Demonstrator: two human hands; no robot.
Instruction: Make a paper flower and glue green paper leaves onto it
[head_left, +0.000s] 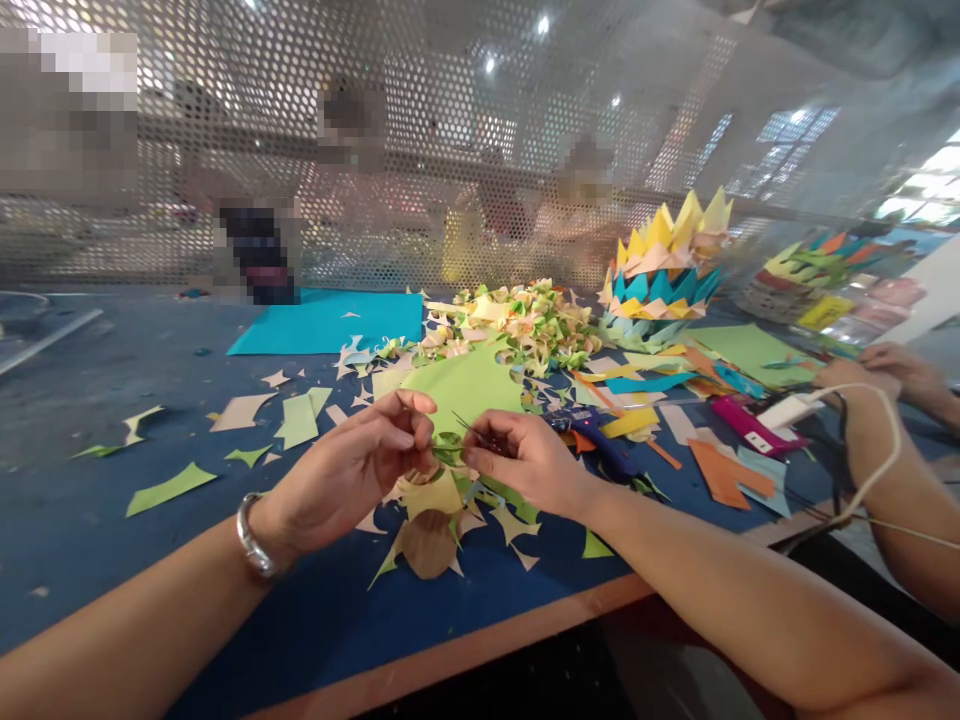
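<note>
My left hand (356, 460), with a silver bangle at the wrist, is closed in a pinch at a small green paper piece (448, 450). From the fingers of my right hand (525, 460) a thin pointed metal tool (474, 428) sticks out toward that piece; its exact kind is hidden by the fingers. Both hands meet just above the table, over paper scraps and a round brown disc (429, 545). Right behind them lies a light green sheet (469, 380) with cut-out edges. A dark blue glue gun (607, 445) rests right of my right hand.
A heap of curled paper cuttings (517, 320) lies behind the hands, beside a tiered paper piece with pointed rims (667, 280). A blue sheet (330, 325) is at the back left. At right are a pink power strip (750, 425), cables, and another person's hands (862, 375).
</note>
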